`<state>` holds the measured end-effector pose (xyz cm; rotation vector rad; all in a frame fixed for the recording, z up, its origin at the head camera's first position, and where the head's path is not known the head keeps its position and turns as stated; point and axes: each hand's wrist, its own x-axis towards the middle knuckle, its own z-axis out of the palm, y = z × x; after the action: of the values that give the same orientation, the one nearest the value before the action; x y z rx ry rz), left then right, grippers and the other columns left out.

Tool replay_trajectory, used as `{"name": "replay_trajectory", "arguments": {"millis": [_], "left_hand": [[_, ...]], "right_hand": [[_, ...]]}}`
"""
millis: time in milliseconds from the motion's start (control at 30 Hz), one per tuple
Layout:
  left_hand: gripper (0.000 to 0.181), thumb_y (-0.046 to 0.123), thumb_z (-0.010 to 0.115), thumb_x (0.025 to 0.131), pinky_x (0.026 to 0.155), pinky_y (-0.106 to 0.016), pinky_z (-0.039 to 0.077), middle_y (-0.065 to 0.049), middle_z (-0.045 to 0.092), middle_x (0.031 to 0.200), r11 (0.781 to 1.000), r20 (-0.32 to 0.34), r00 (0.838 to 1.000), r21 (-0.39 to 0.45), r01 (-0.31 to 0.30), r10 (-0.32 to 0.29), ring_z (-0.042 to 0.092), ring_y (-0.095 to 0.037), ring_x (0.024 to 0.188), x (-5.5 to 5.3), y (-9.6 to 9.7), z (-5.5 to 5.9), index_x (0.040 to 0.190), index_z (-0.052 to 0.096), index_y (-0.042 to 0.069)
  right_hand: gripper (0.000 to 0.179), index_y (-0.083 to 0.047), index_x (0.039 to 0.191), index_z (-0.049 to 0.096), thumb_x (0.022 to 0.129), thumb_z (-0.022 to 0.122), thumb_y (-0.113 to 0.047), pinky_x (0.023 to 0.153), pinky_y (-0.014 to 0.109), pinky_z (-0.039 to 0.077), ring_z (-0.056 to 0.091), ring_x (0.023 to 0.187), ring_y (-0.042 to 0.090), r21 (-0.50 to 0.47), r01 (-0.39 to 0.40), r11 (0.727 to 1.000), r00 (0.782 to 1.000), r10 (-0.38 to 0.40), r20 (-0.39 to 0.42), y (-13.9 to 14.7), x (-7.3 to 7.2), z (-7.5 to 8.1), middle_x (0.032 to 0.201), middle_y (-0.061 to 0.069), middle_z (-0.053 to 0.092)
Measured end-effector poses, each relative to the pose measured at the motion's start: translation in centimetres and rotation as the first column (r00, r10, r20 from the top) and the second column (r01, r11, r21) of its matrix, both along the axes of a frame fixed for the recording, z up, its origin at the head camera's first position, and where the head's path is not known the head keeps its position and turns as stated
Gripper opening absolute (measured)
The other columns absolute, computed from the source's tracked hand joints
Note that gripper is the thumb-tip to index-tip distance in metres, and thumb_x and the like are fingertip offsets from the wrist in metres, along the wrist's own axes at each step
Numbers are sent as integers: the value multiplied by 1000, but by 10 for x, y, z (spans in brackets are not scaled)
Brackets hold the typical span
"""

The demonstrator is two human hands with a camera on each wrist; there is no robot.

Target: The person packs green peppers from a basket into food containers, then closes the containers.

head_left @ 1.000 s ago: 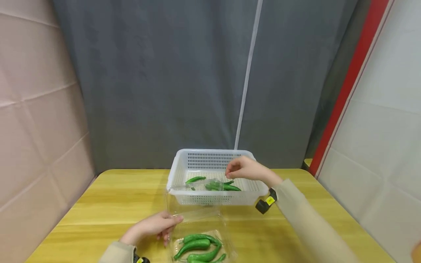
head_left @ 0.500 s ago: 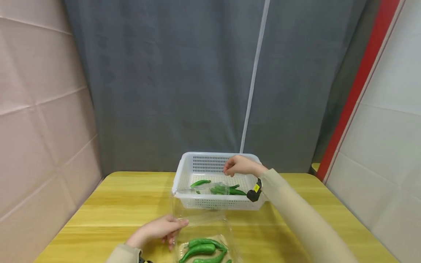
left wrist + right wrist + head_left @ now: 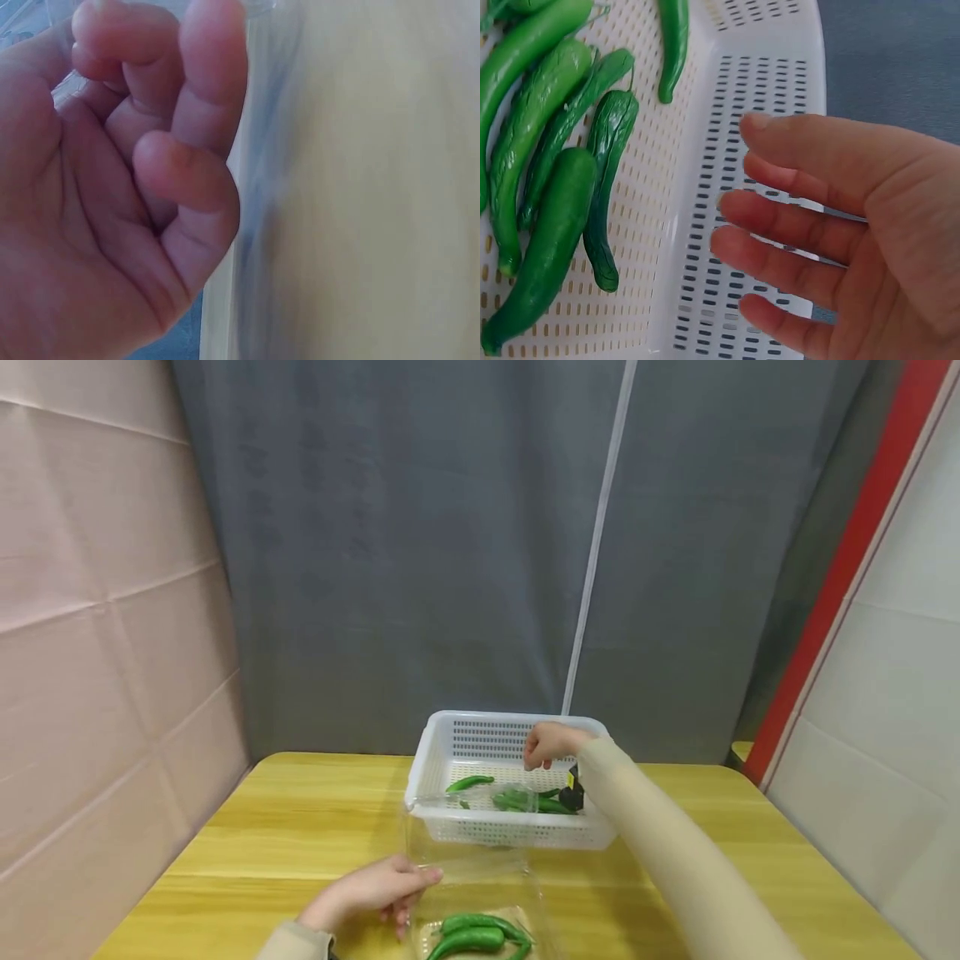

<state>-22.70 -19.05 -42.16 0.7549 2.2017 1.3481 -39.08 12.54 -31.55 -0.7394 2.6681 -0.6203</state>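
My left hand (image 3: 378,889) pinches the left edge of a clear plastic clamshell box (image 3: 480,893) near its hinge, thumb on top. The box's lid stands up and overlaps the basket's front rim. Several green chili peppers (image 3: 471,941) lie in its base, partly cut off by the frame's bottom. My right hand (image 3: 817,225) hovers inside the white perforated basket (image 3: 769,82), fingers loosely bent and apart, holding nothing. To its left in the right wrist view, several green chili peppers (image 3: 544,247) lie in a cluster on the basket floor. One more chili pepper (image 3: 673,49) lies apart from them.
The basket stands at the back of a yellow wood-grain table (image 3: 300,810). Behind the table hangs a grey curtain (image 3: 412,568). Pale panels (image 3: 135,652) rise at the left, and a red strip (image 3: 847,577) edges the right-hand wall.
My right forearm has reached farther over the basket and the wrist has turned, with that hand staying empty. The left hand keeps its pinch on the box. The whole view has shifted slightly.
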Motion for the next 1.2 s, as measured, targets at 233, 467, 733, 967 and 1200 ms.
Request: {"name": "replay_trajectory", "arguments": {"millis": [233, 467, 733, 967, 1200], "left_hand": [[65, 39, 46, 103, 41, -21, 32, 2, 55, 47, 1000, 10, 1000, 3, 0, 0, 62, -12, 46, 2, -1, 2, 65, 49, -14], [65, 39, 46, 103, 41, -20, 32, 1, 57, 48, 1000, 5, 1000, -1, 4, -4, 60, -10, 45, 7, -3, 1, 64, 51, -13], [65, 39, 46, 103, 40, -20, 32, 2, 57, 47, 1000, 17, 1000, 7, 10, -10, 60, -10, 44, 10, -2, 1, 63, 50, -12], [65, 40, 47, 102, 40, -21, 32, 2, 55, 46, 1000, 20, 1000, 12, 1, -1, 60, -11, 44, 11, -2, 0, 63, 50, -13], [66, 38, 46, 103, 40, -20, 31, 3, 54, 46, 999, 32, 999, 29, 13, -13, 61, -11, 45, 9, -2, -2, 63, 48, -15]], "right_hand": [[11, -7, 83, 71, 86, 74, -17, 60, 30, 44, 64, 82, 28, 128, 71, 989, 995, -79, 56, -6, -3, -8, 81, 2, 67], [13, -13, 92, 73, 86, 74, -24, 77, 35, 53, 65, 81, 17, 236, 68, 969, 990, -95, 103, -14, -8, -19, 86, 1, 68], [24, -14, 96, 72, 82, 78, -33, 80, 36, 52, 62, 84, 15, 346, 81, 935, 987, -123, 103, -24, -7, -25, 86, -1, 66], [36, -13, 88, 72, 77, 79, -46, 82, 37, 51, 58, 88, 16, 479, 75, 875, 992, -112, 50, -33, -6, -30, 94, -2, 63], [48, -10, 98, 70, 71, 83, -47, 89, 38, 49, 57, 90, 17, 508, 119, 853, 989, -149, 19, -41, -9, -37, 97, 0, 64]]}}
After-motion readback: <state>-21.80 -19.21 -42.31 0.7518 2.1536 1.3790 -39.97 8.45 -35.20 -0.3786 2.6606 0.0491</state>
